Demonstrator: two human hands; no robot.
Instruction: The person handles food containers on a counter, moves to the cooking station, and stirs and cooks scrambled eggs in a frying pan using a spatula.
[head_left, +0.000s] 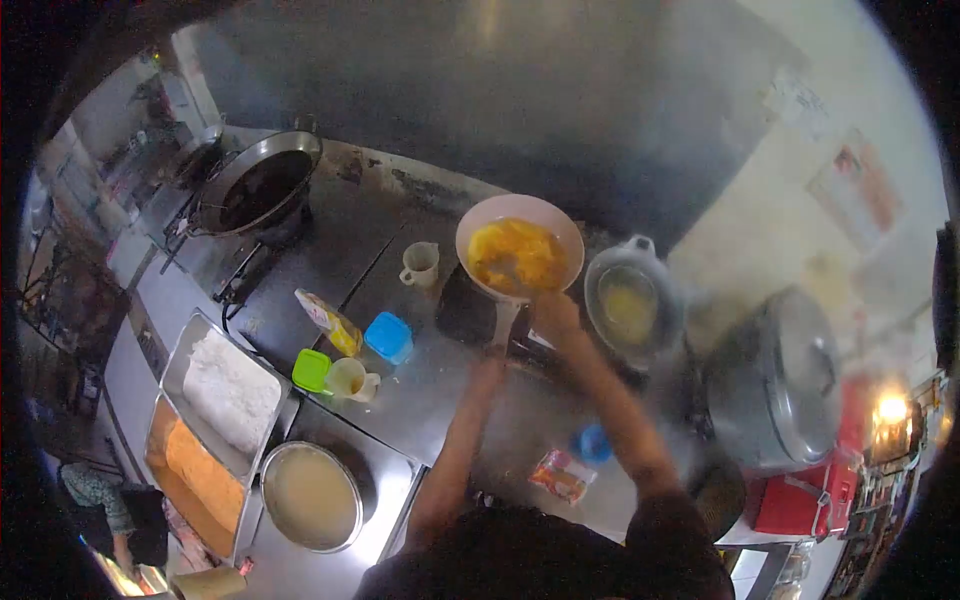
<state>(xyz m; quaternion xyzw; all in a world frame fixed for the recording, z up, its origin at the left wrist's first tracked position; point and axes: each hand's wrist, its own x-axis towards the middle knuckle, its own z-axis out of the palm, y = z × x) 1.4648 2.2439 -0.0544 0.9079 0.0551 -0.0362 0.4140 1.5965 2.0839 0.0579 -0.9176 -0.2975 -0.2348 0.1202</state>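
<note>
A light-coloured frying pan [466, 222] sits on the stove, with a yellow egg-like mixture [515, 255] spread unevenly inside. My left hand [490, 362] is closed around the pan's handle at the near side. Over the pan's near right rim is my right hand [556, 318], its fingers bunched together; what they hold is hidden by the hand and blur. Right of the pan stands a metal pot [606, 318] with handles and yellowish contents. A white measuring jug [420, 264] is to the pan's left.
Left are a large dark wok [262, 190], a tray of white powder [230, 390], a tray of orange crumbs [205, 475] and a bowl of pale liquid [310, 500]. Blue [388, 336] and green [311, 370] containers stand mid-counter. A large lidded pot [770, 385] stands right. Another person's arm [120, 515] shows lower left.
</note>
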